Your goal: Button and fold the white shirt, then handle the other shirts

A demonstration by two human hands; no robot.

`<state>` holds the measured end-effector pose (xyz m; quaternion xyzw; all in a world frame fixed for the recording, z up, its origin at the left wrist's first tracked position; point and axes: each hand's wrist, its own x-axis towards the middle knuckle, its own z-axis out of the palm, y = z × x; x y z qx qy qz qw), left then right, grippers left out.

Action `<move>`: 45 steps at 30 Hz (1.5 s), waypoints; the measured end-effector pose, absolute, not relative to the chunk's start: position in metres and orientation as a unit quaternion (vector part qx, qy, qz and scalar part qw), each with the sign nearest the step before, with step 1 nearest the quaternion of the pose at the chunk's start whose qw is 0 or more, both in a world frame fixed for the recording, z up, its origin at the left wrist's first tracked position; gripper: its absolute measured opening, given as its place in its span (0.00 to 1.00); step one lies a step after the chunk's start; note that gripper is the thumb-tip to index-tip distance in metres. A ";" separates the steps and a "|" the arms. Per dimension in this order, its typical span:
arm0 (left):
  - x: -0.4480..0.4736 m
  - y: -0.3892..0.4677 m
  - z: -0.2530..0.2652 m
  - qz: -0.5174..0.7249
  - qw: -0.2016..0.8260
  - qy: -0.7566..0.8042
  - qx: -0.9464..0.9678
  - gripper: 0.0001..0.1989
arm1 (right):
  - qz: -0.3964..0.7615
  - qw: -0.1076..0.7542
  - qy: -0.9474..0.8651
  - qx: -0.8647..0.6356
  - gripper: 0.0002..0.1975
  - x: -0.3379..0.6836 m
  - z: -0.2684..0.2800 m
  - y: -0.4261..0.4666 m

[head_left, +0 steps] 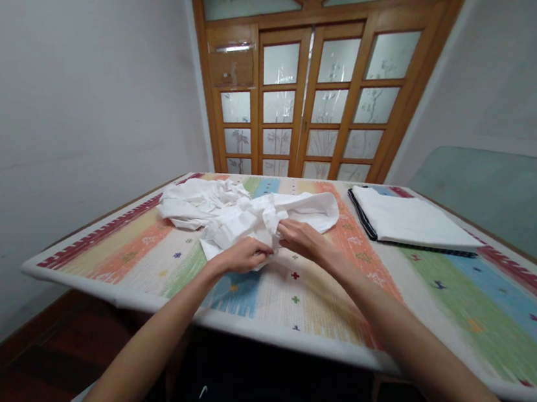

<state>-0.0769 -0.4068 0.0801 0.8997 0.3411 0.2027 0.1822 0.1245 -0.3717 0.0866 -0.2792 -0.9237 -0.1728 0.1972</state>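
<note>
A crumpled white garment (246, 220), perhaps a shirt, lies loosely bunched on the patterned tablecloth in front of me. My left hand (246, 254) is closed in a fist at its near edge, with cloth pinched in the fingers. Just to the right, my right hand (301, 236) grips a gathered part of the same cloth between thumb and fingers. The garment's right end (316, 209) spreads out flatter beyond my right hand. More rumpled white cloth (200, 199) lies farther back on the left; I cannot tell whether it is a separate piece.
A neatly folded white cloth (412, 216) with a black edge beneath it lies on the table's right side. The colourful tablecloth (329, 294) covers the table. A greenish panel (495, 179) stands beyond the right edge. Wooden glazed doors (308, 101) are behind, and a wall is at left.
</note>
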 end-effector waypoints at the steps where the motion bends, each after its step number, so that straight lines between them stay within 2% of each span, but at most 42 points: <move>1: -0.079 -0.409 0.078 0.207 0.198 0.339 0.896 0.14 | -0.157 0.219 -0.919 -0.287 0.06 0.129 0.089 -0.369; 7: -0.094 -0.419 0.075 0.298 0.215 0.400 0.839 0.14 | -0.077 0.378 -0.837 -0.388 0.09 0.143 0.098 -0.361; 14: -0.127 -0.423 0.100 0.406 0.078 0.462 0.785 0.11 | -0.054 0.529 -0.659 -0.532 0.12 0.156 0.109 -0.350; 16: -0.135 -0.421 0.105 0.444 0.053 0.485 0.751 0.11 | 0.014 0.571 -0.611 -0.549 0.11 0.156 0.109 -0.346; 19: -0.140 -0.417 0.108 0.471 0.020 0.493 0.731 0.10 | 0.221 0.591 -0.579 -0.516 0.10 0.148 0.105 -0.344; 22: -0.136 -0.415 0.111 0.462 -0.032 0.472 0.750 0.08 | 0.427 0.525 -0.605 -0.419 0.14 0.136 0.099 -0.350; 24: -0.129 -0.416 0.113 0.451 -0.082 0.456 0.763 0.05 | 0.472 0.480 -0.638 -0.375 0.16 0.129 0.096 -0.356; 27: -0.116 -0.421 0.116 0.441 -0.157 0.433 0.770 0.08 | 0.425 0.466 -0.686 -0.363 0.18 0.124 0.089 -0.363; 29: -0.107 -0.426 0.116 0.426 -0.167 0.406 0.791 0.10 | 0.367 0.465 -0.721 -0.359 0.19 0.122 0.084 -0.364; 32: -0.092 -0.429 0.111 0.371 -0.141 0.364 0.843 0.10 | 0.302 0.463 -0.762 -0.339 0.19 0.119 0.077 -0.361; 35: -0.078 -0.425 0.102 0.326 -0.108 0.362 0.867 0.12 | 0.254 0.462 -0.789 -0.317 0.12 0.117 0.075 -0.357; 38: -0.071 -0.413 0.093 0.343 -0.083 0.401 0.845 0.15 | 0.204 0.441 -0.810 -0.327 0.06 0.115 0.082 -0.357; 41: -0.072 -0.395 0.085 0.360 -0.053 0.436 0.823 0.16 | 0.179 0.424 -0.821 -0.337 0.08 0.116 0.092 -0.362; 45: -0.080 -0.378 0.072 0.316 0.020 0.472 0.823 0.17 | 0.186 0.407 -0.829 -0.335 0.12 0.115 0.096 -0.365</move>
